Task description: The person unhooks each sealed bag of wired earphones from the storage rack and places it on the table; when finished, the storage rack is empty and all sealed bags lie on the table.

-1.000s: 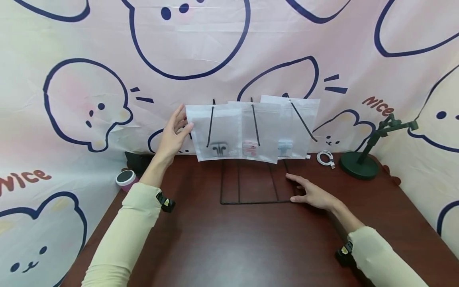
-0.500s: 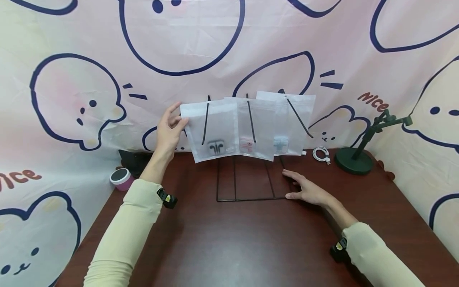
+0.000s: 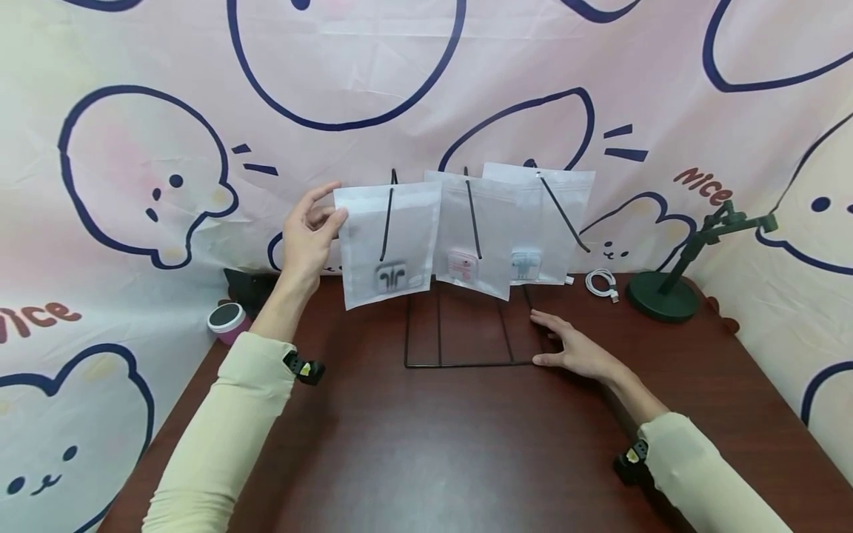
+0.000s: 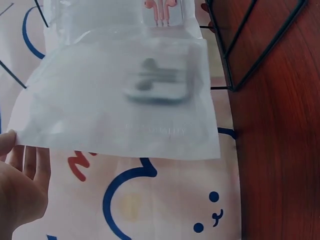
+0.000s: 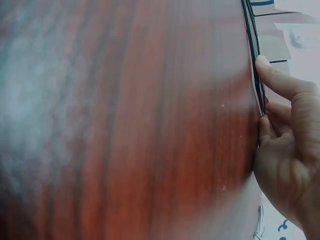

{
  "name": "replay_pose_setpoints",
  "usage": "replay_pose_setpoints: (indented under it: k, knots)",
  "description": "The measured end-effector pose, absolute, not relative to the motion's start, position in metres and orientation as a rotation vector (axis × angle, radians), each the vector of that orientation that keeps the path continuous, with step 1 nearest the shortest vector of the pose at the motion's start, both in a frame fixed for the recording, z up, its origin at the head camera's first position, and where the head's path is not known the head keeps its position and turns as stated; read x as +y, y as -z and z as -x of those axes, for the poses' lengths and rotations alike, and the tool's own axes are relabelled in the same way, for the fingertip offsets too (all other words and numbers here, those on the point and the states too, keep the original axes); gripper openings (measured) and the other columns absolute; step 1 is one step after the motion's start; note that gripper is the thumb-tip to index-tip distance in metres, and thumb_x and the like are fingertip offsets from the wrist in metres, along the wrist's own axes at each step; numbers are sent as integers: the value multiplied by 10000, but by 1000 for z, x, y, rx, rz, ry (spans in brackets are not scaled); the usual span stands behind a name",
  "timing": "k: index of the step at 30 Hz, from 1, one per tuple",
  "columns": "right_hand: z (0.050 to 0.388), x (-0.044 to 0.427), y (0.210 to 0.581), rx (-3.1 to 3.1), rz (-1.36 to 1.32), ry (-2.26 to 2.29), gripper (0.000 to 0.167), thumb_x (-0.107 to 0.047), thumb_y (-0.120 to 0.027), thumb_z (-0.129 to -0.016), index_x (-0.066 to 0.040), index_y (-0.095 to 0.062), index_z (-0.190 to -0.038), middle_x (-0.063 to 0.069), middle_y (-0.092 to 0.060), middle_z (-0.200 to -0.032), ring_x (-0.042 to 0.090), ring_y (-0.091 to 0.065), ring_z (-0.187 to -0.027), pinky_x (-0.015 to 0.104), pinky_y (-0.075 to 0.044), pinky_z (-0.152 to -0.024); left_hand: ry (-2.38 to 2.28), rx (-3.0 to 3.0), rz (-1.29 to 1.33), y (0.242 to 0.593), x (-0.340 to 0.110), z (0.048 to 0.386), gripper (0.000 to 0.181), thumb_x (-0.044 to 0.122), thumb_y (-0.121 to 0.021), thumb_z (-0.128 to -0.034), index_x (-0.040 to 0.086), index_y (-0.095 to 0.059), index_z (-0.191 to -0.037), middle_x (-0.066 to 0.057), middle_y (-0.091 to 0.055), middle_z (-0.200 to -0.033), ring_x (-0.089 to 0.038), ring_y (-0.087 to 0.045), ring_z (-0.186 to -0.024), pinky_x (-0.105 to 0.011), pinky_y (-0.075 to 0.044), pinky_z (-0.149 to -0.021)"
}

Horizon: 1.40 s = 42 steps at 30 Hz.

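My left hand (image 3: 306, 240) pinches the upper left corner of a white translucent zip bag (image 3: 360, 229), thumb in front. This bag hangs on the left hook of a black wire rack (image 3: 466, 366) and holds earphones in a small case (image 3: 391, 277). Beside it, a second zip bag (image 3: 460, 215) with pink earphones (image 3: 463, 265) hangs on the middle hook. The third zip bag (image 3: 560, 200), on the right hook, has a light blue item (image 3: 526, 263) inside. My right hand (image 3: 580, 352) holds the front right corner of the rack's base, thumb on the rail (image 5: 259, 85).
A green lamp-like stand (image 3: 663, 296) is at the back right, with a coiled white cable (image 3: 602, 284) to its left. A pink jar with a dark lid (image 3: 229, 322) and a black object (image 3: 248, 290) stand at the back left. Patterned cloth hangs behind the brown table (image 3: 426, 459).
The left bag has come forward along its hook with my left hand, its lower edge swinging out toward me. My right hand stays at the rack's corner. The head view has shifted slightly.
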State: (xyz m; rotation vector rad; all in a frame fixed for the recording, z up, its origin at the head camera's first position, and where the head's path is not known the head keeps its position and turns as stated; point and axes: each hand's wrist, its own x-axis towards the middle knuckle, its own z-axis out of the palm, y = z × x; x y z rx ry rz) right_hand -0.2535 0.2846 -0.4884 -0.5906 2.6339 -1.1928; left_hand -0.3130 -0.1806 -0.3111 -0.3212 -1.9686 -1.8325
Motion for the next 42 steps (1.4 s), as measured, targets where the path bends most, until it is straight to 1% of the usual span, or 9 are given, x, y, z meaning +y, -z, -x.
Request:
replay_pose_setpoints:
  k: [6, 9, 17, 21, 25, 31, 36, 39, 42]
  knots:
    - [252, 284, 487, 2638, 577, 1217, 874, -250, -797, -935, 6, -306, -1610, 206, -180, -1698, 510, -403, -1424, 633, -388, -1134, 1901, -1926, 415, 305, -181, 299, 398, 117, -750, -963, 204, -700, -1349, 15, -752, -894, -131, -674, -835, -218, -593, -753]
    - [251, 284, 486, 2635, 559, 1228, 875, -262, -800, -934, -12, -311, -1615, 204, -204, -1689, 502, -403, -1427, 626, -396, -1131, 1860, -1957, 444, 302, -183, 291, 405, 123, -754, -963, 207, -696, -1354, 5, -750, -906, -147, -686, -842, -219, -595, -736]
    - [250, 288, 489, 2612, 512, 1233, 879, -259, -802, -933, -43, -307, -1625, 199, -203, -1691, 504, -392, -1438, 621, -399, -1134, 1841, -1977, 532, 298, -188, 266, 406, 99, -764, -952, 160, -698, -1348, -12, -740, -874, -145, -684, -741, -223, -588, -634]
    - [252, 286, 490, 2613, 517, 1238, 884, -291, -805, -929, -63, -314, -1628, 178, -211, -1695, 489, -396, -1443, 608, -404, -1137, 1829, -1994, 572, 293, -193, 253, 406, 96, -768, -948, 142, -697, -1345, -38, -748, -888, -136, -695, -746, -215, -600, -639]
    - [254, 284, 490, 2615, 527, 1249, 886, -302, -810, -924, -68, -322, -1626, 170, -218, -1695, 485, -394, -1447, 607, -400, -1142, 1759, -2047, 598, 289, -199, 239, 409, 76, -762, -946, 122, -693, -1347, -53, -751, -898, -137, -688, -765, -183, -578, -671]
    - [252, 285, 492, 2640, 516, 1228, 866, -287, -803, -932, -51, -331, -1619, 189, -232, -1686, 493, -408, -1432, 614, -411, -1126, 1576, -2182, 570, 286, -203, 218, 428, 88, -751, -957, 154, -680, -1374, -16, -760, -894, -140, -684, -788, -205, -494, -666]
    - [253, 284, 490, 2636, 496, 1240, 869, -277, -809, -927, -64, -332, -1622, 174, -239, -1687, 477, -407, -1439, 606, -398, -1142, 1472, -2243, 542, 284, -210, 199, 437, 69, -754, -952, 145, -679, -1375, -5, -771, -911, -138, -711, -817, -209, -507, -694]
    - [253, 284, 490, 2633, 495, 1246, 875, -266, -813, -923, -64, -329, -1623, 176, -243, -1686, 469, -405, -1444, 602, -388, -1152, 1437, -2253, 535, 284, -217, 188, 438, 32, -755, -940, 121, -685, -1363, 31, -770, -906, -130, -712, -805, -194, -518, -686]
    - [252, 284, 490, 2637, 503, 1254, 877, -267, -815, -920, -62, -331, -1622, 180, -251, -1682, 467, -410, -1442, 599, -389, -1154, 1488, -2198, 584, 285, -224, 181, 438, -49, -749, -913, 49, -689, -1335, 27, -771, -894, -127, -697, -764, -182, -506, -652]
